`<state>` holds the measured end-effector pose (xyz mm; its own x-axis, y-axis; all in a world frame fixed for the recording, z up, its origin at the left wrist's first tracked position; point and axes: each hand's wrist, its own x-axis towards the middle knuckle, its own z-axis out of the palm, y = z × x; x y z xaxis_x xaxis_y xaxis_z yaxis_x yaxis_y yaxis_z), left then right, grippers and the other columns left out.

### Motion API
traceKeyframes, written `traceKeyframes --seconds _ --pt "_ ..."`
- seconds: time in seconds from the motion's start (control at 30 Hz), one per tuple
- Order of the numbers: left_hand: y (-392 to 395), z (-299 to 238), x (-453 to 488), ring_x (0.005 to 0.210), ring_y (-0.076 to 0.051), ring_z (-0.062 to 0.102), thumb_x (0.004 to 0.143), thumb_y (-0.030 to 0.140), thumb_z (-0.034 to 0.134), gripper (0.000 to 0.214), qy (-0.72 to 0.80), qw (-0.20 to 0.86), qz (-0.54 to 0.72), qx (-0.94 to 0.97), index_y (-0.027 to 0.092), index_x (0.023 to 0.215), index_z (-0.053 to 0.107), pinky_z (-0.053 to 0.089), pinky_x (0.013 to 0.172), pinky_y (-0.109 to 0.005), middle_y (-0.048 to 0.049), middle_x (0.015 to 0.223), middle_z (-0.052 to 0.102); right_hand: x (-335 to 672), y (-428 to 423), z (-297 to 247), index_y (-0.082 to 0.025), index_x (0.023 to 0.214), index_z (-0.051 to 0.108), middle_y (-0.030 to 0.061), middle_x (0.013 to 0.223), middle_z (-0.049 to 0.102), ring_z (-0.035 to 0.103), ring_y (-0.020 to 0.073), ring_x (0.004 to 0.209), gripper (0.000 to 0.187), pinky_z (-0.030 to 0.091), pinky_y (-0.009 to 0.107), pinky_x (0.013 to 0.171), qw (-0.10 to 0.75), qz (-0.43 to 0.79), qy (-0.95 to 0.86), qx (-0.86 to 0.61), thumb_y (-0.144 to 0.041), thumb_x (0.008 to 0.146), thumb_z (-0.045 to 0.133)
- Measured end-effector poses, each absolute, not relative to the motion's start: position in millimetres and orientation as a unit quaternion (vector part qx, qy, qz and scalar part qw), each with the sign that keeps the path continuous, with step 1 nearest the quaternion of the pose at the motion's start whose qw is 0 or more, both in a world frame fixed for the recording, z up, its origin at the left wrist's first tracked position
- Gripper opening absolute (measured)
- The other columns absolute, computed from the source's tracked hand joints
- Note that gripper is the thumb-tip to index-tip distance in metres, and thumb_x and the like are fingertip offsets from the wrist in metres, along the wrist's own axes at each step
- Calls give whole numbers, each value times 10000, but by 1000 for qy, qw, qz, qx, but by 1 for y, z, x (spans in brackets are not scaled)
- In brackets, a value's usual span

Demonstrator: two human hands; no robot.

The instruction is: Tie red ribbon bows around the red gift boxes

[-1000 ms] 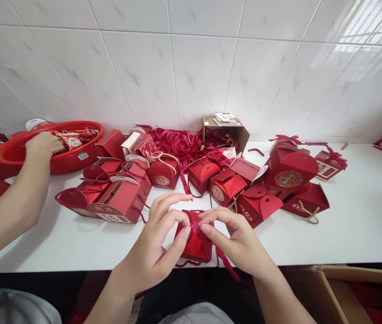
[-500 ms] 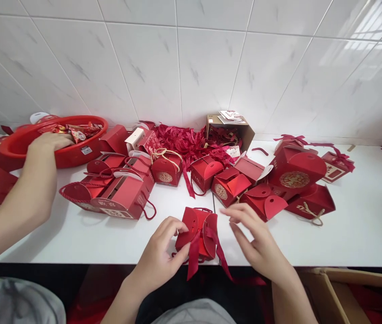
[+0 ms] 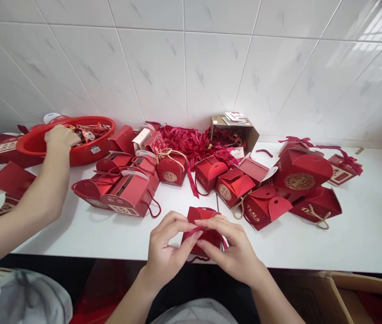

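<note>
A small red gift box [image 3: 195,213] sits at the table's front edge between my hands, with a dark red ribbon [image 3: 195,230] over its top. My left hand [image 3: 167,245] pinches the ribbon between thumb and fingertips. From the other side, my right hand [image 3: 234,247] has its thumb and fingers closed in on the same ribbon, meeting the left fingertips. Both hands cover much of the box top, so any knot is hidden. A red cord handle [image 3: 197,259] shows at the box's front.
Several red gift boxes [image 3: 128,193] stand to the left, with more [image 3: 267,204] at right. Behind are heaped ribbons [image 3: 184,143] and a cardboard box [image 3: 253,135]. At left, another person's hand [image 3: 61,136] reaches into a red basin [image 3: 86,155] of wrapped sweets [image 3: 91,132].
My right hand has moved left onto the ribbon, and my left hand has shifted from the box's side to pinch it. The view has swung slightly left.
</note>
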<state>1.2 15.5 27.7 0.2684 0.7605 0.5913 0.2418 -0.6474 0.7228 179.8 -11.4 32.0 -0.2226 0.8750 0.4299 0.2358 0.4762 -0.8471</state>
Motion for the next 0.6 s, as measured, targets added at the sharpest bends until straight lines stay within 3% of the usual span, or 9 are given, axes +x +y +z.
traceKeyframes --seconds 0.07,0.17,0.27,0.37,0.5,0.6 --pt "14 29 -1 743 -124 570 801 77 635 198 333 272 481 764 214 943 621 481 675 -238 -5 801 594 181 -11 34 -259 1024 690 28 873 718 645 169 806 232 500 308 770 514 336 -675 -409 -145 829 644" --pt "11 22 -7 779 -143 579 778 129 677 275 354 267 425 789 208 1029 599 494 706 -255 -27 856 612 191 -15 41 -271 945 703 11 856 708 642 157 808 195 496 276 733 571 367 -606 -415 -127 847 616" --pt "8 6 -10 789 -150 598 757 114 693 230 371 213 431 794 207 957 625 493 715 -250 -28 844 637 197 -23 51 -250 834 659 -18 730 641 585 126 680 106 463 246 640 624 398 -536 -405 -178 874 592" --pt "5 -8 -9 690 -126 602 778 125 665 129 442 232 515 697 202 870 616 495 666 -226 -2 751 631 188 -25 56 -217 732 600 -23 639 556 514 125 611 149 412 259 597 590 355 -566 -453 -228 879 584" --pt "6 -14 -6 692 -110 618 771 237 687 142 513 382 572 513 195 861 586 512 645 -188 6 764 613 163 -16 46 -204 725 610 68 938 607 568 227 904 145 392 419 835 459 223 -658 -554 -262 854 577" --pt "7 -14 -4 691 -90 607 748 273 713 209 509 436 582 460 197 876 566 505 640 -159 18 772 594 152 -9 34 -201 714 612 115 1218 538 469 305 1176 171 285 532 965 393 182 -676 -597 -271 855 547"
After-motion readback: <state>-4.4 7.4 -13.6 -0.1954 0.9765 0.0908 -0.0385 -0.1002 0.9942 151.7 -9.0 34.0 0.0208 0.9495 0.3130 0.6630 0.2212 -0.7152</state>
